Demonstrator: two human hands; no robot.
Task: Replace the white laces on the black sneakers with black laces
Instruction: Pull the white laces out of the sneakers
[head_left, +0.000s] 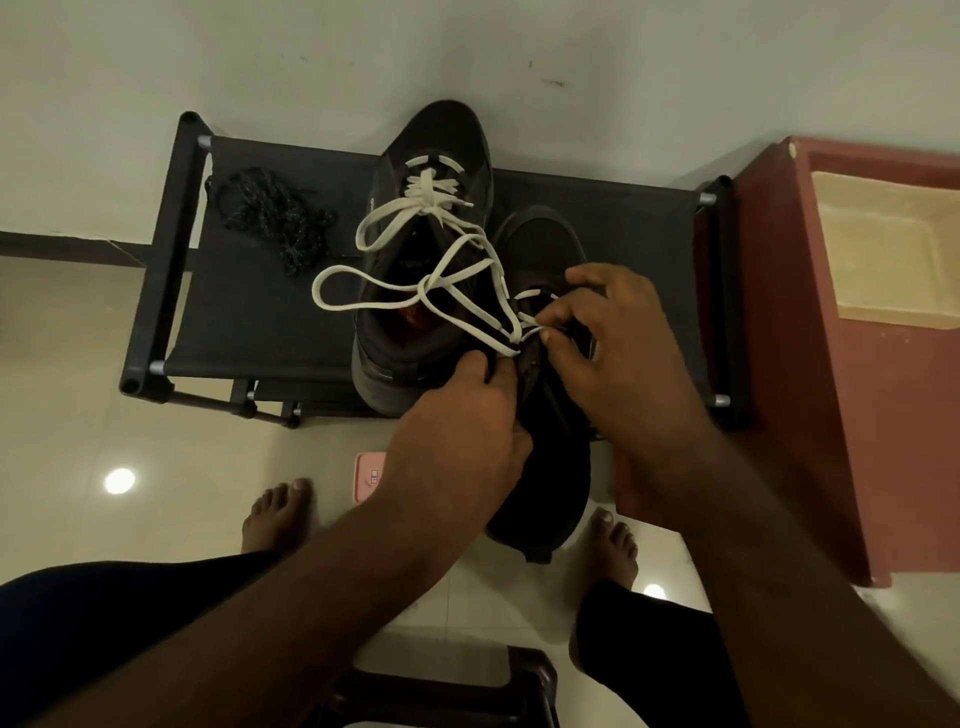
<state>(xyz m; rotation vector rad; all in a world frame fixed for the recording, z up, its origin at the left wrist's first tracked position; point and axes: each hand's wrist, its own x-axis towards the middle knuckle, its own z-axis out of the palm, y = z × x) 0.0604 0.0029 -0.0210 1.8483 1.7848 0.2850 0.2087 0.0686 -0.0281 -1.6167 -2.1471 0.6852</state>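
A person seated over a pale tiled floor (67, 364) works on a pair of black sneakers set on a low, black fabric-topped shoe rack (249, 312) against a white wall. A maroon cabinet (789, 312) stands just beside the rack's right end.

The far sneaker (441, 140) sits on the rack with its toe toward the wall, overhanging the back edge. The near sneaker (540, 244) lies just to its right, toe on the rack and heel hanging past the front edge toward the person.

The left hand (462, 431) grips the near sneaker at its collar, fingers curled around the side and thumb up by the eyelets. The right hand (608, 353) reaches over the tongue, thumb and forefinger pinching a strand of the white laces (431, 192) where it meets the eyelets.

The white laces are knotted on the far sneaker, and loose loops trail across its opening to the near sneaker; which loop belongs to which shoe cannot be told. The black laces (275, 218) lie in a tangled heap on the rack's left part, well apart from both shoes.

A pink flat object (370, 475) rests on the floor below the left wrist, between the person's bare feet (278, 514).
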